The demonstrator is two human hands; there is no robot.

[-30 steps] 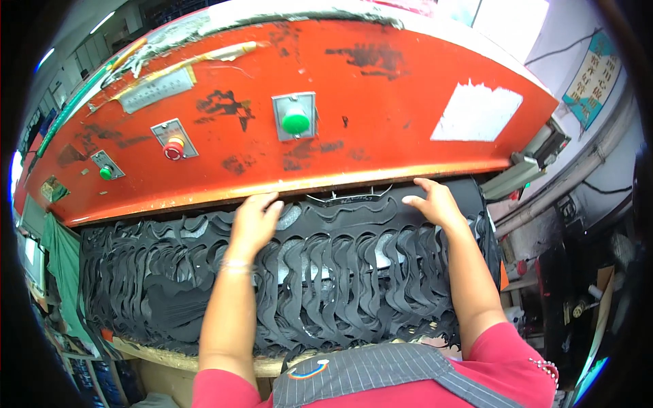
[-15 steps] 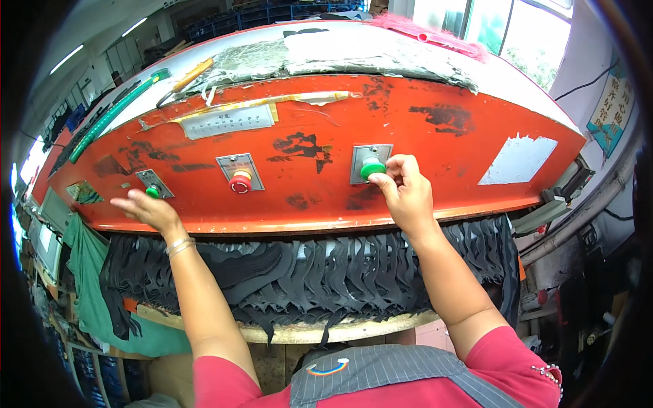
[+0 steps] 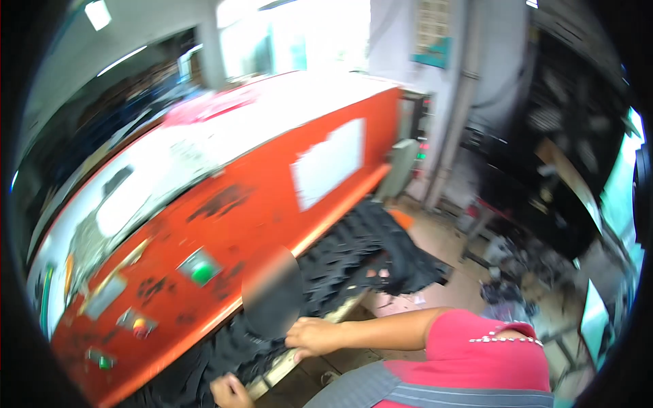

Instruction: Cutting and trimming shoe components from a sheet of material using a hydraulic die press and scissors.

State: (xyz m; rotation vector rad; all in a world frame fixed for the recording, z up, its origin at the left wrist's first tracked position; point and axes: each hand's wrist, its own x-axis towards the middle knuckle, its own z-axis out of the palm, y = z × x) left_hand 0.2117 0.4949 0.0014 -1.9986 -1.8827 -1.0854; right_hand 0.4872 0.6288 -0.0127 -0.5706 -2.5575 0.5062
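Observation:
Black fabric strips [image 3: 340, 241] lie in a dense row along the foot of the red machine [image 3: 258, 177]. A pale board [image 3: 279, 368] edges them on my side. My right hand [image 3: 314, 336] is at this board's edge with its fingers curled in; what they grip, if anything, does not show. Lower down, against the black strips, my left hand [image 3: 231, 391] is curled too and partly cut off by the picture's lower edge. On the machine's front are a green button [image 3: 202, 274], a red button [image 3: 140, 328] and another green button [image 3: 105, 362]. A round smeared patch hides some fabric.
A white patch [image 3: 330, 163] marks the machine's right end. A grey post-like part [image 3: 398, 170] and a wall pipe [image 3: 459, 129] stand beyond it. To the right are dark clutter [image 3: 507, 292] on the floor and a black machine [image 3: 544, 183]. Motion blurs the picture.
The view has swung to the right. My right hand has left the green button, and both hands have come down to the black strips and the board.

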